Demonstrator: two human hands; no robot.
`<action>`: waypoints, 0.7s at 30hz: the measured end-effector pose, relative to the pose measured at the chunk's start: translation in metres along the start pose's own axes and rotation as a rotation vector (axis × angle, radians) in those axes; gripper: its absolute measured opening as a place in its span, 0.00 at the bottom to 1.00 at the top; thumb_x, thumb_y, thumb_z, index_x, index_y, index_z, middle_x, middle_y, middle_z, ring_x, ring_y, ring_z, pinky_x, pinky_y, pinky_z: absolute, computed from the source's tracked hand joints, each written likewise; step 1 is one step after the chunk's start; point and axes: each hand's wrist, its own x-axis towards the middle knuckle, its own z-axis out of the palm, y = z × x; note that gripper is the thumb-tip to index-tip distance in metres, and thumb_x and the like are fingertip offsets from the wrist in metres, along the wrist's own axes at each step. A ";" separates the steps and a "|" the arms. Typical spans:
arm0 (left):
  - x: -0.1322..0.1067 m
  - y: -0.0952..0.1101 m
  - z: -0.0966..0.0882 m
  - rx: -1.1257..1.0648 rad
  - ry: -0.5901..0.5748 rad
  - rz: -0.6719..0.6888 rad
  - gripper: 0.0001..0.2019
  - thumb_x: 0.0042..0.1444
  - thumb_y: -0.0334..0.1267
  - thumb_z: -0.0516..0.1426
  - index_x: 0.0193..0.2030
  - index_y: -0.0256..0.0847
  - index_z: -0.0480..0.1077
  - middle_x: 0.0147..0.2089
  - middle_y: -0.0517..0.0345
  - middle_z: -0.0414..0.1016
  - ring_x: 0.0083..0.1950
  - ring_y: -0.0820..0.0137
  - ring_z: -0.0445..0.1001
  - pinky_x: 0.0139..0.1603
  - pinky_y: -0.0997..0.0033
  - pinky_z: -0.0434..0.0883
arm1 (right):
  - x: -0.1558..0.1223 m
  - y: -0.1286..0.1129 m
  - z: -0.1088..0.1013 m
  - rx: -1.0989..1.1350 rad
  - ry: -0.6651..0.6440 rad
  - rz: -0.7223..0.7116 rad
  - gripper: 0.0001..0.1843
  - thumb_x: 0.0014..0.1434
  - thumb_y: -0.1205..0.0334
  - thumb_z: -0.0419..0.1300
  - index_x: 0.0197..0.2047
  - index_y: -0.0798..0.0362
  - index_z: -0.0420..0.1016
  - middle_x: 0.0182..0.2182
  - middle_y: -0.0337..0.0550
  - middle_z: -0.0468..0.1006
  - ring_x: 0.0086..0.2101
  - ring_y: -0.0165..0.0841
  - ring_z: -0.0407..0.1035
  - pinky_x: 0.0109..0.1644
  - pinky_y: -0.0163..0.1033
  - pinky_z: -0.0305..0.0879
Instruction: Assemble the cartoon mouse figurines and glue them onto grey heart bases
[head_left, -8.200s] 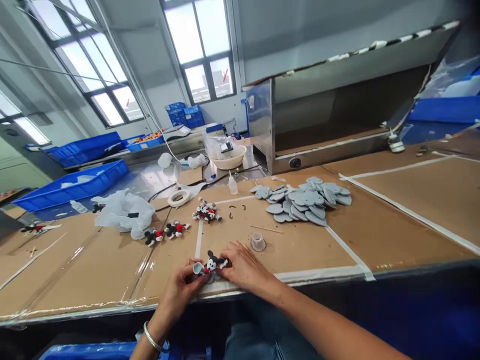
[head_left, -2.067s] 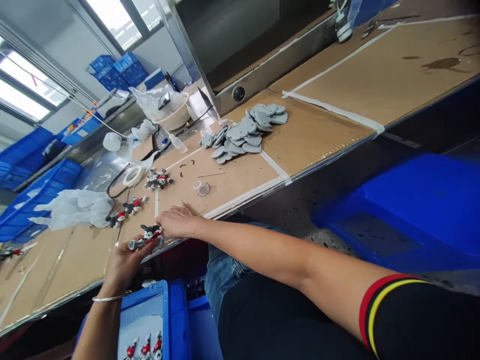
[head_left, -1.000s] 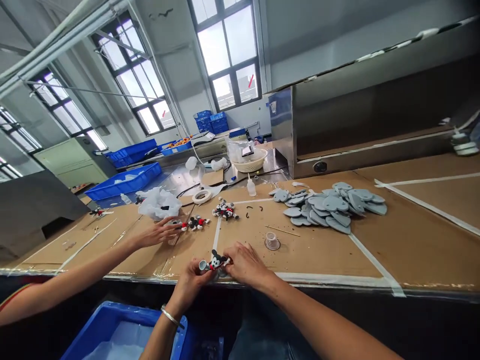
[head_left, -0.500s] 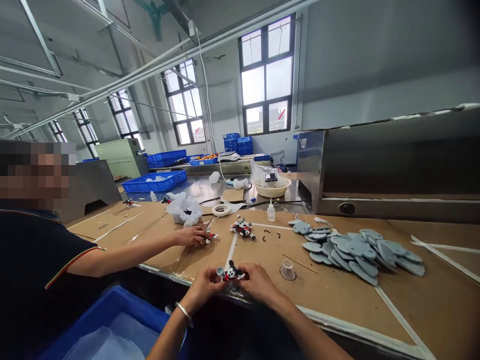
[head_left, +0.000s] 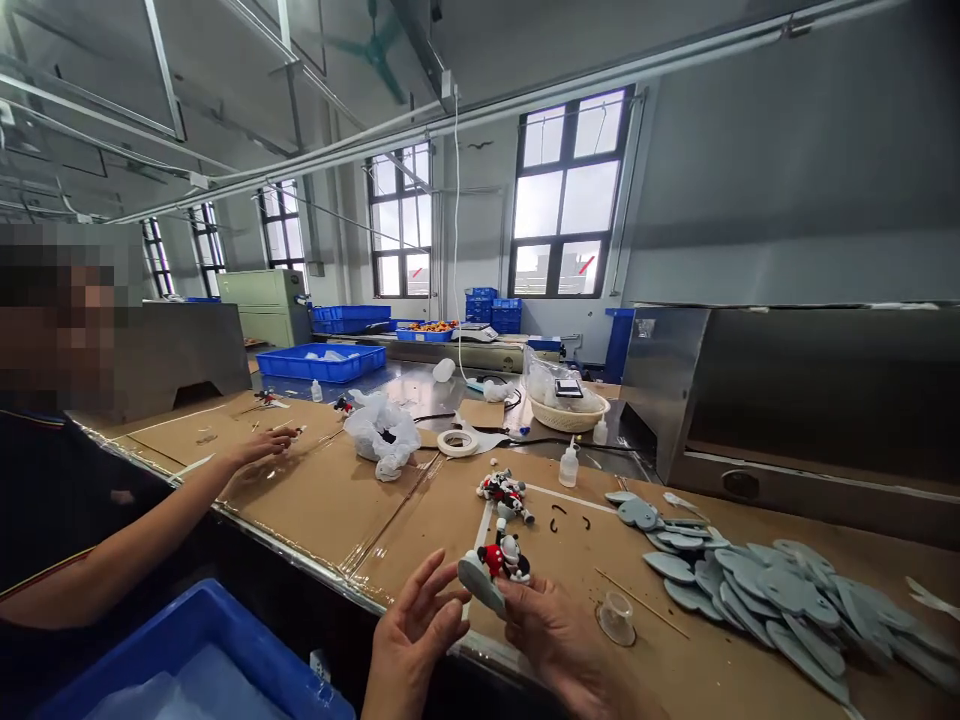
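Hands: apart | our left hand (head_left: 416, 640) open, empty | our right hand (head_left: 551, 640) gripping mouse toy (head_left: 510, 558) on gray heart piece (head_left: 478, 585) | Place: held just above table (head_left: 405, 540) front edge | Beside: gray heart pile (head_left: 765, 600) to right

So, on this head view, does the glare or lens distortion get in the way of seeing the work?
Head view: wide-angle distortion bends the ceiling rails and bench edge; the windows glare, yet the Mickey Mouse figure in the right hand stays sharp.
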 end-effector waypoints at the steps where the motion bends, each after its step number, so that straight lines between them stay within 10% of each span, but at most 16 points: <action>1: -0.002 0.002 0.005 -0.030 0.001 0.022 0.30 0.41 0.48 0.70 0.54 0.49 0.74 0.55 0.46 0.77 0.52 0.55 0.77 0.46 0.60 0.75 | -0.002 0.001 0.002 0.028 -0.017 0.000 0.19 0.50 0.50 0.68 0.42 0.50 0.82 0.36 0.44 0.81 0.33 0.33 0.70 0.36 0.34 0.63; 10: -0.011 0.014 0.030 -0.154 0.089 0.078 0.26 0.32 0.40 0.74 0.44 0.47 0.80 0.48 0.48 0.81 0.48 0.56 0.79 0.46 0.63 0.76 | -0.013 -0.002 0.016 0.073 0.041 -0.091 0.21 0.47 0.50 0.72 0.42 0.52 0.83 0.41 0.48 0.83 0.48 0.45 0.72 0.59 0.46 0.61; 21: -0.009 0.014 0.028 -0.182 0.129 -0.039 0.25 0.33 0.42 0.73 0.42 0.42 0.80 0.44 0.49 0.82 0.45 0.56 0.80 0.45 0.62 0.76 | -0.024 -0.014 0.024 -0.085 0.124 -0.097 0.22 0.45 0.48 0.72 0.41 0.51 0.84 0.38 0.47 0.83 0.44 0.46 0.74 0.54 0.47 0.67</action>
